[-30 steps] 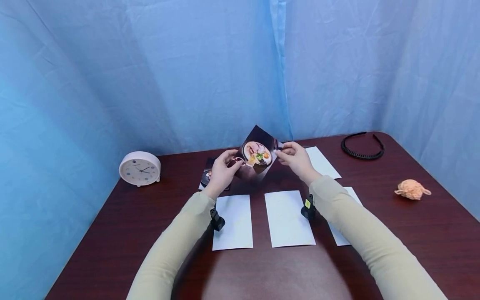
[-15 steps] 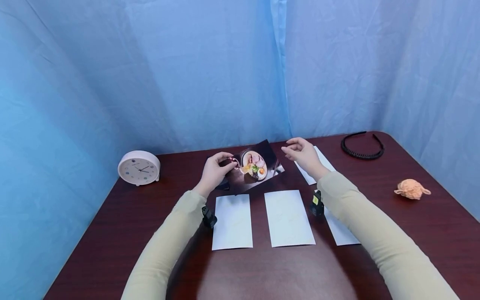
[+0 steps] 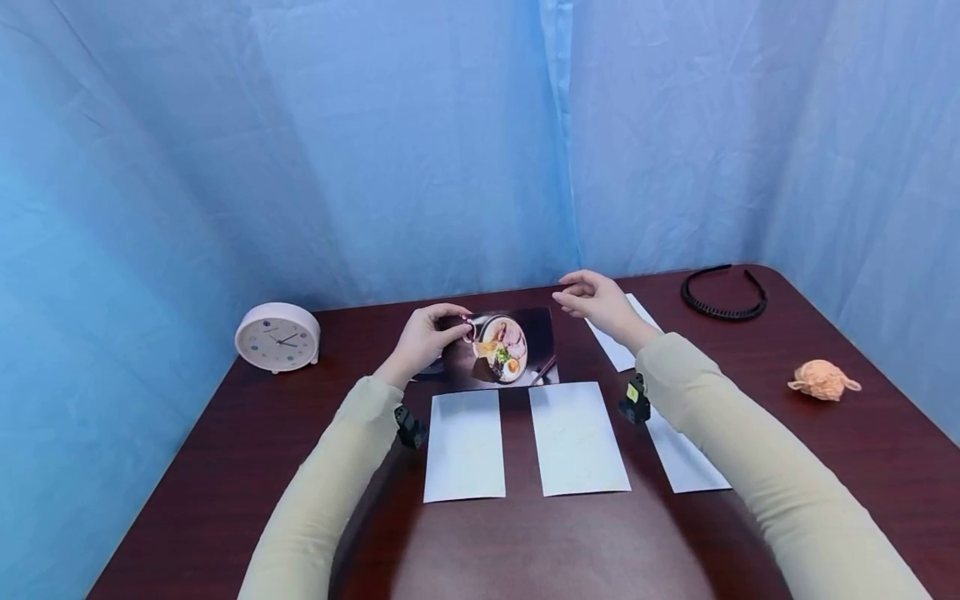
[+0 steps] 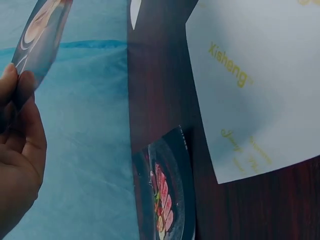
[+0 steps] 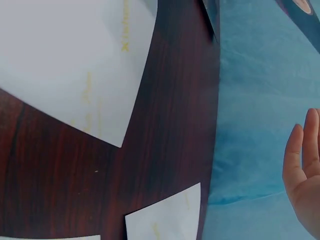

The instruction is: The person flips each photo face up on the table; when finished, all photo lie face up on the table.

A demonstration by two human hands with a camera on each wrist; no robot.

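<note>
My left hand [image 3: 422, 342] pinches one short side of a glossy photo print [image 3: 501, 348] between thumb and fingers. The print shows a ramen bowl with meat and egg on a dark ground. In the left wrist view, thumb and fingertips grip the edge of this print [image 4: 42, 40], which is raised off the table. Another photo print [image 4: 165, 200], of sliced meat on a dark plate, lies on the table; in the head view most of it is hidden behind the held print and left hand. To the right of the held print, my right hand [image 3: 600, 307] hovers with relaxed fingers, holding nothing.
Several white sheets with faint yellow lettering lie on the table, among them a left sheet [image 3: 465, 446] and a middle sheet [image 3: 579, 437]. A round clock [image 3: 277, 337] stands at left. A black headband [image 3: 723, 310] and a peach yarn ball [image 3: 823, 380] lie at right. Blue curtains surround the table.
My right hand has let go of the ramen print and moved slightly right. The print has come lower and turned from a slant to nearly level, still in my left hand, which shifted left.
</note>
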